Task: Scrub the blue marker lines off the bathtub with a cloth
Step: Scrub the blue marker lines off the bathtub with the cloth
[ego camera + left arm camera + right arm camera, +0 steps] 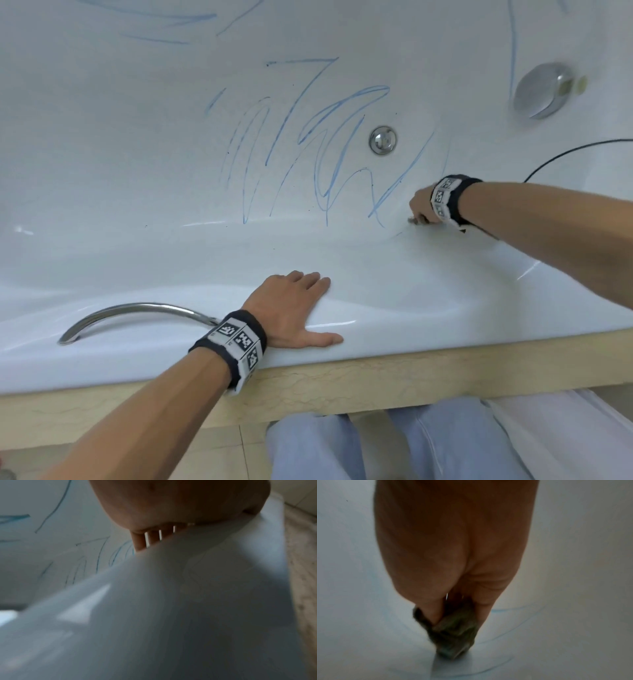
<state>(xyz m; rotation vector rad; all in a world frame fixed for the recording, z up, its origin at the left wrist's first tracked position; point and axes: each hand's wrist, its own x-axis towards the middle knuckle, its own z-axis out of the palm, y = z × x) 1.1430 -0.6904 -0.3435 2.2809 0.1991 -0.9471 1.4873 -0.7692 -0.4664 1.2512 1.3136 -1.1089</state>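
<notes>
- Bathtub [394, 284], white, carries blue marker lines [318, 144] scrawled across its inner wall, left of the round chrome fitting [383, 139].
- Right hand [420, 205] reaches inside the tub, below and right of that fitting, fingers pinching a bunched grey-green cloth [453, 632] against the surface, just beside a scribble's lower end.
- Left hand [294, 308] lies flat on the near rim, fingers straight and together, thumb spread apart.
- Curved chrome spout [137, 310] sits on the rim, left of that hand.

Left hand [294, 305] flat on bathtub [428, 291] rim beside blue lines [308, 147].
</notes>
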